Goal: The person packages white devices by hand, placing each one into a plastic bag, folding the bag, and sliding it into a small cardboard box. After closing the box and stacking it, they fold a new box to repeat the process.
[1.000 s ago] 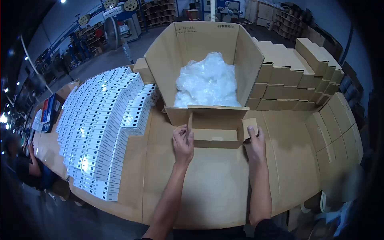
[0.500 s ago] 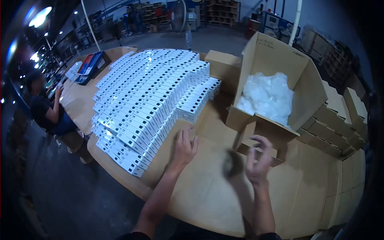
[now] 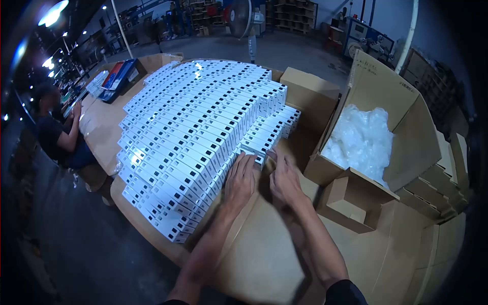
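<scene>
Many slim white boxes [image 3: 198, 117] with small dark squares are packed in rows and tiers on the cardboard-covered table. At the near right corner of the lower tier, my left hand [image 3: 241, 183] has its fingers bent over a white box [image 3: 252, 150]. My right hand [image 3: 285, 178] is at the other end of that box, fingers curled, index fingertip against it. The box lies between my two hands; my fingers partly hide it. Right of my right hand stands a small open carton [image 3: 333, 203] with nothing visible inside.
A large open carton [image 3: 417, 114] holds crumpled clear plastic bags [image 3: 360, 142]. Folded cartons [image 3: 432, 185] are stacked at the right, and another brown carton [image 3: 310, 84] stands behind the boxes. At the left a person [image 3: 61, 127] sits by the table, near a blue and red tray [image 3: 119, 79].
Both hands have moved forward to the near corner of the white boxes, the right one also leftward from beside the small carton. The view has shifted slightly left.
</scene>
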`<action>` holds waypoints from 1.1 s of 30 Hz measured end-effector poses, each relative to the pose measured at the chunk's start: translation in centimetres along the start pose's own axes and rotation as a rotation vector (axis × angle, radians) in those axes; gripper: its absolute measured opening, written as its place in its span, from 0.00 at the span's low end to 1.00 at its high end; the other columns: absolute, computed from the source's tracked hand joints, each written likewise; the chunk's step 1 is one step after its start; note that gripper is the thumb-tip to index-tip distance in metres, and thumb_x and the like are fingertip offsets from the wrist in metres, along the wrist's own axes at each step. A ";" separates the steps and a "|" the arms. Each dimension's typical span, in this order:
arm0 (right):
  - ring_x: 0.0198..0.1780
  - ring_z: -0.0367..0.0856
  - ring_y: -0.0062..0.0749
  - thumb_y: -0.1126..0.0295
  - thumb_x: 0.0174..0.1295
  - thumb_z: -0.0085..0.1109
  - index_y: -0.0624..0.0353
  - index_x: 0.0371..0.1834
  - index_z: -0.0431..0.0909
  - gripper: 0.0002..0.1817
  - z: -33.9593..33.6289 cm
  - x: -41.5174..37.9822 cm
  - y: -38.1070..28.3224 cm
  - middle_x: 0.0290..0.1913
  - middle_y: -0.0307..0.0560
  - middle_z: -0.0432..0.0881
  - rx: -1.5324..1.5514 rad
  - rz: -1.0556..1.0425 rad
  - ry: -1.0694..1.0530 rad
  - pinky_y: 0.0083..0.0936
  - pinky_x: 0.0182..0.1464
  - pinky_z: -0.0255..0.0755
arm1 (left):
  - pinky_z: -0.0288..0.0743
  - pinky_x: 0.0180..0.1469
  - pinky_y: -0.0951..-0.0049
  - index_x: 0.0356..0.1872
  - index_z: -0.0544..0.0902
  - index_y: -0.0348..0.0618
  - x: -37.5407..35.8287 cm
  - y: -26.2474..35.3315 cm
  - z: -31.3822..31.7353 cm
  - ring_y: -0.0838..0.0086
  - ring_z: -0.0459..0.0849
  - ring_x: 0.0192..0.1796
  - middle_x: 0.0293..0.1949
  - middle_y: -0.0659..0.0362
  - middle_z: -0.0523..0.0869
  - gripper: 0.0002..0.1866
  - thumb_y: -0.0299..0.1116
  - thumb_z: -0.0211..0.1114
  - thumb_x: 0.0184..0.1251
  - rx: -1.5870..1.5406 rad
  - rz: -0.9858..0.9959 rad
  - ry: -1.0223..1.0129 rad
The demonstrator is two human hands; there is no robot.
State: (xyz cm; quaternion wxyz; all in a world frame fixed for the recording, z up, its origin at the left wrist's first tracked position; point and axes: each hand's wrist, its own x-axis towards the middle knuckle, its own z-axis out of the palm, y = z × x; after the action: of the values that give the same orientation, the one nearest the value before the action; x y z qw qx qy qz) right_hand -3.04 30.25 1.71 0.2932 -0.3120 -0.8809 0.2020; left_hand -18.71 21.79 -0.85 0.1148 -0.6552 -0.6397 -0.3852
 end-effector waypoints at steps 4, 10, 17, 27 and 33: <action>0.72 0.68 0.66 0.82 0.58 0.54 0.65 0.79 0.51 0.42 -0.6 0.2 -0.1 0.68 0.66 0.76 0.072 0.025 -0.056 0.51 0.74 0.64 | 0.73 0.63 0.55 0.59 0.83 0.40 0.1 -0.2 -0.3 0.55 0.79 0.62 0.56 0.50 0.80 0.22 0.20 0.64 0.63 0.121 -0.025 0.029; 0.60 0.79 0.39 0.68 0.76 0.56 0.54 0.80 0.61 0.31 -7.2 -5.7 -4.4 0.64 0.56 0.78 0.765 0.453 -0.119 0.35 0.59 0.77 | 0.76 0.61 0.52 0.48 0.90 0.45 -1.5 5.9 -5.4 0.54 0.80 0.61 0.53 0.55 0.82 0.19 0.22 0.76 0.53 0.062 0.014 0.144; 0.50 0.79 0.19 0.69 0.80 0.54 0.59 0.65 0.77 0.15 -12.6 -9.0 -4.4 0.54 0.41 0.83 1.065 0.252 0.171 0.19 0.44 0.77 | 0.82 0.59 0.55 0.49 0.87 0.40 2.2 15.3 -7.6 0.54 0.81 0.61 0.55 0.52 0.81 0.21 0.12 0.70 0.53 -0.426 0.320 0.051; 0.36 0.77 0.27 0.66 0.77 0.55 0.56 0.52 0.87 0.12 -29.9 -7.7 2.1 0.43 0.47 0.78 0.060 0.311 0.467 0.25 0.44 0.74 | 0.77 0.65 0.58 0.54 0.86 0.45 21.0 19.6 7.0 0.57 0.80 0.63 0.57 0.54 0.83 0.20 0.17 0.61 0.62 -0.183 0.703 -0.340; 0.49 0.82 0.39 0.63 0.72 0.61 0.52 0.55 0.87 0.13 -31.0 -6.7 7.5 0.49 0.52 0.80 0.047 0.397 0.404 0.36 0.56 0.76 | 0.77 0.66 0.59 0.47 0.90 0.44 25.3 19.4 12.9 0.58 0.81 0.64 0.58 0.53 0.86 0.13 0.23 0.67 0.62 0.059 0.662 -0.603</action>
State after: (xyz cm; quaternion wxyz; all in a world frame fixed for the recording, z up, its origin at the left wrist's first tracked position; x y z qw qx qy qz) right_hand 24.42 36.57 18.19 0.4248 -0.5054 -0.7212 0.2096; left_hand 0.95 46.10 13.52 0.0590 -0.9040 -0.4111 -0.1009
